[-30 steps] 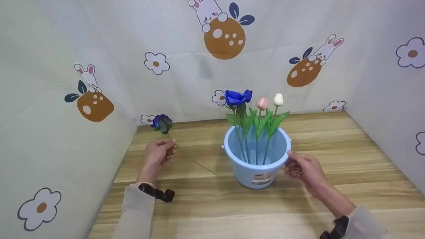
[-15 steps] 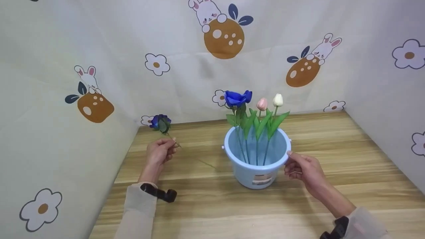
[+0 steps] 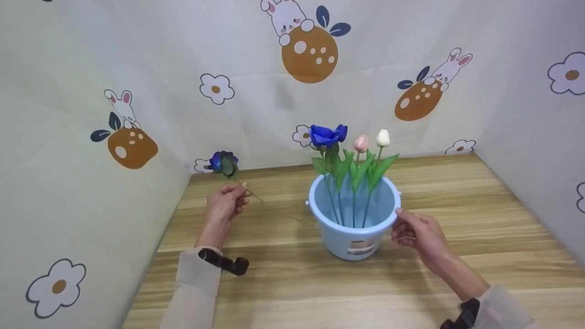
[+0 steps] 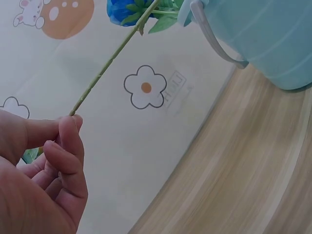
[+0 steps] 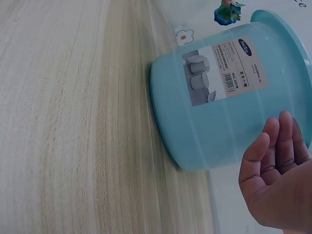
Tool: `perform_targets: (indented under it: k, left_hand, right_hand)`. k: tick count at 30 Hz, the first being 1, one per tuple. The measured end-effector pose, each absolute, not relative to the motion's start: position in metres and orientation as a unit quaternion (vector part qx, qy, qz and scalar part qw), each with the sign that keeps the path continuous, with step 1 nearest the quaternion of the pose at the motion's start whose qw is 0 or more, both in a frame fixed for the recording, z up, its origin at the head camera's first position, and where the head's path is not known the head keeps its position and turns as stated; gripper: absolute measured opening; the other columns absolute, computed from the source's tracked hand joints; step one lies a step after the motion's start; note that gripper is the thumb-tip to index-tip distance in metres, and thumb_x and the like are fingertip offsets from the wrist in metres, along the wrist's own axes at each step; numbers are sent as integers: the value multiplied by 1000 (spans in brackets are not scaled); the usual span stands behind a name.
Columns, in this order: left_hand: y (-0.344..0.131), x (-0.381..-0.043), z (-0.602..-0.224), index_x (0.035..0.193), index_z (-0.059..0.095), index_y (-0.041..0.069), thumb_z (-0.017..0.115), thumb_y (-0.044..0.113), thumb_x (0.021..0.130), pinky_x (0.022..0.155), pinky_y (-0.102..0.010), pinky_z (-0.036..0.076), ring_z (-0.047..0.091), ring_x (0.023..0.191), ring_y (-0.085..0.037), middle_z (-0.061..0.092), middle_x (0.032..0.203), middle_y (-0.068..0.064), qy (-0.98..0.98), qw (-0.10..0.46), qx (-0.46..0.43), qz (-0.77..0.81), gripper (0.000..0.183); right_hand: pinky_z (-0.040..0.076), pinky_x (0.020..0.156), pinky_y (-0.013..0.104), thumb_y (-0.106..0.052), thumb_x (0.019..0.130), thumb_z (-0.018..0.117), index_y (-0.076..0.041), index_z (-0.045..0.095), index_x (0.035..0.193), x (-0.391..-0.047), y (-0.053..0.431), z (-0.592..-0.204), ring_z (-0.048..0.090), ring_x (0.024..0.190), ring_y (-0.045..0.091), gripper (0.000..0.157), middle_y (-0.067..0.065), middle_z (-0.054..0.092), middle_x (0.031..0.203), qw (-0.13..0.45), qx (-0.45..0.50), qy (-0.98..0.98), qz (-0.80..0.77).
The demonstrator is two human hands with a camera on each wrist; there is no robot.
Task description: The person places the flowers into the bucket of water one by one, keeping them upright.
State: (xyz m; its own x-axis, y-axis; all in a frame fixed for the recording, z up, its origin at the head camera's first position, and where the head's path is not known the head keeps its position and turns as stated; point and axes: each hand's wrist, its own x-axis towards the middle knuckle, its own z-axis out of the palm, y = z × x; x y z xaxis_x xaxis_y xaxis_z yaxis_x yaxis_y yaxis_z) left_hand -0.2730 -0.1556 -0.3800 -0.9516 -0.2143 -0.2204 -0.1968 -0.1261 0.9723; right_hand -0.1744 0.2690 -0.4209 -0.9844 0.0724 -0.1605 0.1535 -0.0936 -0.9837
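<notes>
My left hand [image 3: 225, 206] pinches the thin stem of a blue rose [image 3: 222, 161] between thumb and fingers, just under the bloom. The rose tilts, bloom to the back left, its stem [image 4: 107, 66] slanting toward the bucket. A light blue bucket [image 3: 351, 244] stands upright on the table. Inside it lean another blue rose [image 3: 325, 136], a pink tulip [image 3: 360, 143] and a white tulip [image 3: 383, 137]. At the bucket's right side, my right hand [image 3: 425, 235] holds the rim, thumb on its edge and fingers bent against the outer wall; the right wrist view hides the thumb.
The wood-grain table [image 3: 274, 292] meets a patterned cloth backdrop [image 3: 256, 123] at the back and both sides. A pale handle [image 4: 214, 36] hangs down the bucket's side. A printed label [image 5: 226, 70] is stuck to its front.
My left hand has moved up and a little to the right, raising the rose, and the stem's lower end has shifted toward the bucket. The right hand and bucket stay in place.
</notes>
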Motion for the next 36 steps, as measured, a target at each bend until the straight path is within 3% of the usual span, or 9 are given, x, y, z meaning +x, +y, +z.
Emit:
perform_targets:
  k: [27,36]
  left_hand:
    - [-132,-276,-366,90,64,8,74,10,99,46,-15,43,63,54,-4,72,68,5,-648,45,131,-749,14]
    - [-127,-278,-363,92,63,7,73,10,100,47,-15,43,64,55,-4,72,68,6,-655,49,124,-743,13]
  right_hand:
    - [58,62,27,-26,109,57,-8,73,82,-177,272,-420,67,65,14,37,1,69,70,33,85,681,-726]
    - [58,62,27,-27,109,57,-8,73,82,-177,272,-420,67,66,14,36,1,69,71,33,85,682,-725]
